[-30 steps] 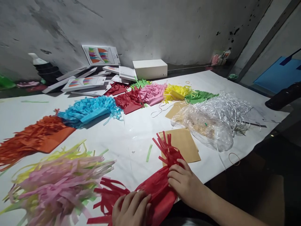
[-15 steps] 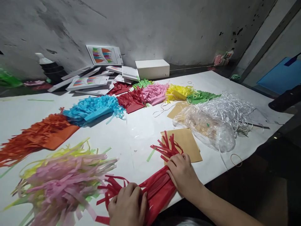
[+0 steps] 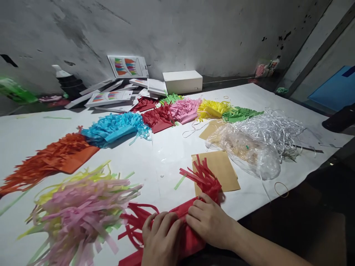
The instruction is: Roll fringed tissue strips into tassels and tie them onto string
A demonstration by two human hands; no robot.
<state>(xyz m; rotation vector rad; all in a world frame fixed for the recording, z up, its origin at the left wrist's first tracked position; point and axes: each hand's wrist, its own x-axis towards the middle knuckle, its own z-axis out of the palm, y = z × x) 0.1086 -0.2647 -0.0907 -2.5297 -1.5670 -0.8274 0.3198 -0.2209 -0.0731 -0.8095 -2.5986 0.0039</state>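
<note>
Two hands (image 3: 188, 229) press the red fringed paper (image 3: 194, 195), lying lower-left to upper-right.

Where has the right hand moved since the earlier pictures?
Yes: the right hand went leftward, away from the brown card, along the red fringed paper toward the left hand.

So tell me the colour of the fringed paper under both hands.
The fringed paper is red; the head view shows it best.
</note>
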